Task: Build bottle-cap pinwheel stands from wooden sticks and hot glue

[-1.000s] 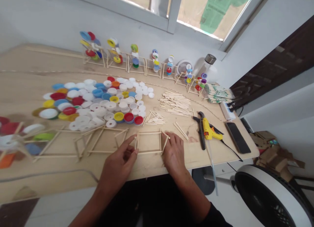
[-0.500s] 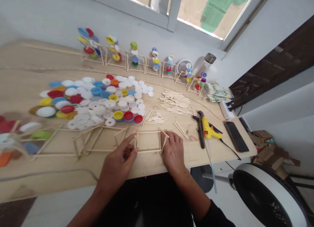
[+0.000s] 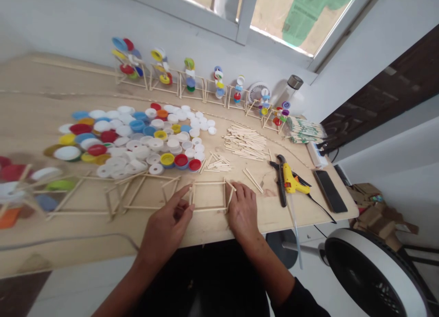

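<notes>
A small frame of thin wooden sticks (image 3: pixel 210 183) lies on the table in front of me, with sticks slanting up at its two ends. My left hand (image 3: pixel 169 218) pinches its left end between thumb and forefinger. At the other end, my right hand (image 3: pixel 243 212) curls around the slanted sticks; its fingertips are partly hidden. Left of my hands stands another stick frame (image 3: pixel 140 208), with a further stick frame (image 3: pixel 77 212) beyond it. A few short sticks (image 3: pixel 216 163) lie just behind the held frame.
Colourful bottle caps (image 3: pixel 140 151) spread over the table's left half. Behind lie a stick pile (image 3: pixel 245 142) and a row of cap wheels on stands (image 3: pixel 190 81). To the right are a yellow glue gun (image 3: pixel 291 179), black pliers-like tool (image 3: pixel 281 184), phone (image 3: pixel 329 191) and fan (image 3: pixel 370 271).
The view has shifted very slightly. Both hands keep their hold on the stick frame, with no clear movement.
</notes>
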Tool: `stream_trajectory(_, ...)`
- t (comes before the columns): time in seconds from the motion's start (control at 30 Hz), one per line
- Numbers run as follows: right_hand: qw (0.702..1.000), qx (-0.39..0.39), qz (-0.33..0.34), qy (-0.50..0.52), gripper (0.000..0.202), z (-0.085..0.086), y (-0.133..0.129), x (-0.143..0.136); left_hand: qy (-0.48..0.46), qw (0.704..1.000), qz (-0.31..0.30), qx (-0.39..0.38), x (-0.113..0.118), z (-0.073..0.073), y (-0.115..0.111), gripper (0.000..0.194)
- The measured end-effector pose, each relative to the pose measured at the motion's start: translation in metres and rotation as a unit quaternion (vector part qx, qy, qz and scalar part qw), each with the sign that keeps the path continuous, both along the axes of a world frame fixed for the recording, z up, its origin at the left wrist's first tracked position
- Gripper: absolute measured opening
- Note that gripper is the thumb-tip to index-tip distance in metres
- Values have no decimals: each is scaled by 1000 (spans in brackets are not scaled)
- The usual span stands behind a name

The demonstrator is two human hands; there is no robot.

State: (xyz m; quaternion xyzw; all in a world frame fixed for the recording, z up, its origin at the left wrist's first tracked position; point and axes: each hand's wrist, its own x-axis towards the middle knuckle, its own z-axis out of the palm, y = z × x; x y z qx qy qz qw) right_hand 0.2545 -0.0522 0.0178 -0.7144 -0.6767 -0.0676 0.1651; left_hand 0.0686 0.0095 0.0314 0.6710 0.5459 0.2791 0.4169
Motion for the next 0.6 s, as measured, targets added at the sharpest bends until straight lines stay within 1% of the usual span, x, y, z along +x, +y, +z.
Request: stream_trajectory(0.6, 1000, -1, 1, -3, 49, 0, 0, 0, 6, 1000, 3, 6, -1, -3, -1, 56)
